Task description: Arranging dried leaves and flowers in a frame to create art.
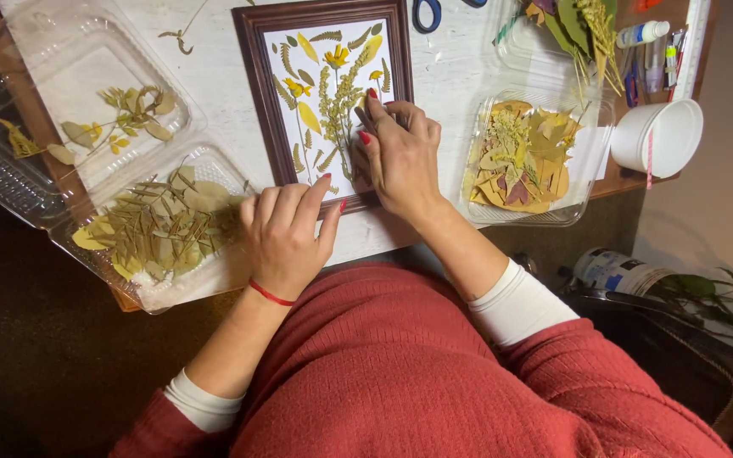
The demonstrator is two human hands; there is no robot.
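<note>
Red knitted sleeves frame the nearest ground. The left hand (284, 237), fingers curled and loosely together, rests on the white table (222, 85) at the corner of the dark wooden frame (258, 93), beside a clear tray of pressed leaves (159, 229). The right hand (399, 157) lies on the frame's white sheet, fingertips (365, 114) pressed together on a dried yellow sprig (343, 97); its palm hides the lower right corner. Right: a second leaf tray (523, 157), a white cup (659, 136). Farthest: blue-handled scissors (426, 13).
</note>
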